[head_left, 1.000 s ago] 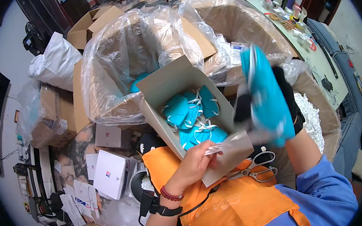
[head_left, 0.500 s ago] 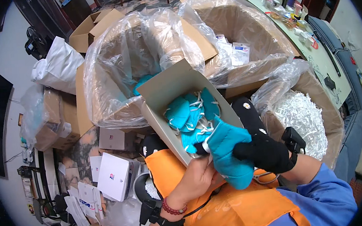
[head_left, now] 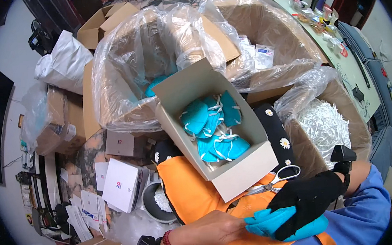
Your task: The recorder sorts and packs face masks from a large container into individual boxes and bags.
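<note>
My right hand (head_left: 301, 202), in a black glove, grips a teal cup-shaped face mask (head_left: 314, 226) low over my orange apron (head_left: 187, 184). At the mask's left edge, the fingers of my bare left hand (head_left: 217, 230) are closed on it; their tips are partly hidden. On my lap, beyond both hands, an open cardboard box (head_left: 244, 169) holds several teal masks (head_left: 224, 147) with white straps. A pair of scissors (head_left: 271, 187) lies on the apron between the box's near flap and my right hand.
Two large plastic-lined cartons (head_left: 126, 68) (head_left: 276, 27) stand beyond the box. Another carton at the right holds white strips (head_left: 324, 123). To the left are white boxes (head_left: 120, 185) and a grey bucket (head_left: 152, 203) with white bits. A cluttered table (head_left: 365, 89) runs along the right.
Both hands have drawn the mask out from over the box, down and right toward my body. The scissors and the box's near flap now show.
</note>
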A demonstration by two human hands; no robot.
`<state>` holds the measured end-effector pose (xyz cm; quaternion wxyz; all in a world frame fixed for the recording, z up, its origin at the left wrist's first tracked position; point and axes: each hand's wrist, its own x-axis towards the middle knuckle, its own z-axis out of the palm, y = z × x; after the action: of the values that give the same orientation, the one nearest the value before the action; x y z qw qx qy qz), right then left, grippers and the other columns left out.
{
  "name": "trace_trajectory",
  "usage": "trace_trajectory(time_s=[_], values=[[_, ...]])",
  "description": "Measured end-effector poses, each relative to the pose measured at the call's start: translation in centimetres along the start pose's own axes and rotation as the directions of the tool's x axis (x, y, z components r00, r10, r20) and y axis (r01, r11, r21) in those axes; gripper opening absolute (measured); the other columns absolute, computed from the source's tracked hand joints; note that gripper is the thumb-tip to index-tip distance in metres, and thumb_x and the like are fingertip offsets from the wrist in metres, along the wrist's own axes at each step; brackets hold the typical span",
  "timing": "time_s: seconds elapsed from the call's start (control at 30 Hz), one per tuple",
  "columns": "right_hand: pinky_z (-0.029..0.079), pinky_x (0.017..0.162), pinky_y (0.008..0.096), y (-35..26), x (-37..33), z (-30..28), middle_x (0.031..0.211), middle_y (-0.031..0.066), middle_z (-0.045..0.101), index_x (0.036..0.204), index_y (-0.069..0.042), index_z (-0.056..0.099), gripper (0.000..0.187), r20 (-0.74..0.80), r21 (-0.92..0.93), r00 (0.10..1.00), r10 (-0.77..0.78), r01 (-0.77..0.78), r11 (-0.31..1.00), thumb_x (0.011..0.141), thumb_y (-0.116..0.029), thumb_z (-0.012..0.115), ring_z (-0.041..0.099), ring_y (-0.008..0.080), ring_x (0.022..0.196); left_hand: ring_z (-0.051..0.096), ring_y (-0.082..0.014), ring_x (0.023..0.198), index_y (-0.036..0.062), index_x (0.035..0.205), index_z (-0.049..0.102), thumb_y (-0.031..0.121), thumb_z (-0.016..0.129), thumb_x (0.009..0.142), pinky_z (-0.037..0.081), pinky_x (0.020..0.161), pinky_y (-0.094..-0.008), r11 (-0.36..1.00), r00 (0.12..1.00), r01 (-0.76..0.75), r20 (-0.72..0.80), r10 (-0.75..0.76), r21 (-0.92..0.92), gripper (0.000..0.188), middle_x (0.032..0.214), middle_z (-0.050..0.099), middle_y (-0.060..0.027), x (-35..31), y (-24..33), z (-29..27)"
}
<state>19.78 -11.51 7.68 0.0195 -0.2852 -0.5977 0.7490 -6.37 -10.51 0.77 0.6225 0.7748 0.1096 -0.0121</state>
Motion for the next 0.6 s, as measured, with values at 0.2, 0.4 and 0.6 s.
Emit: trace_trajectory(time_s=[0.2, 0.4, 0.6], values=[[0.051, 0.068, 0.0335, -0.6, -1.7, -2.9, 0.085, 0.0106, 0.069, 0.097, 0.002, 0.067, 0.033, -0.302, 0.238, 0.953, 0.021, 0.054, 0.97, 0.086, -0.03, 0.072, 0.064, 0.0149, 0.077, 0.059, -0.0269, 0.069, 0.0043, 0.08, 0.057, 0.019, 0.053, 0.094, 0.047, 0.061, -0.0368, 0.968, 0.911, 0.251, -0.337, -0.238, -0.004, 0.02, 0.068, 0.055, -0.0124, -10.3, -5.2, 2.7], [0.049, 0.096, 0.0379, 3.2, -4.0, -5.9, 0.12, 0.0117, 0.06, 0.131, -0.003, 0.05, 0.06, -0.85, 0.127, 0.526, -0.008, 0.219, 0.967, 0.09, -0.044, 0.065, 0.06, 0.0227, 0.109, 0.052, -0.0118, 0.054, 0.003, 0.078, 0.06, 0.026, 0.048, 0.099, 0.041, 0.05, -0.0266, 0.605, 0.311, 0.29, -0.524, -0.793, -0.742, 0.033, 0.061, 0.051, -0.0012, -17.2, -18.9, 4.9], [0.049, 0.091, 0.0301, 1.8, 2.6, -6.9, 0.109, 0.0032, 0.067, 0.123, -0.001, 0.06, 0.041, -0.723, 0.047, 0.687, -0.072, 0.153, 0.987, 0.09, -0.025, 0.066, 0.062, 0.0125, 0.097, 0.062, -0.0158, 0.052, -0.0005, 0.086, 0.068, 0.017, 0.06, 0.091, 0.05, 0.051, -0.0304, 0.521, 0.048, 0.583, -0.614, -0.788, -0.623, 0.02, 0.067, 0.065, -0.0092, -16.7, -26.1, 8.5]])
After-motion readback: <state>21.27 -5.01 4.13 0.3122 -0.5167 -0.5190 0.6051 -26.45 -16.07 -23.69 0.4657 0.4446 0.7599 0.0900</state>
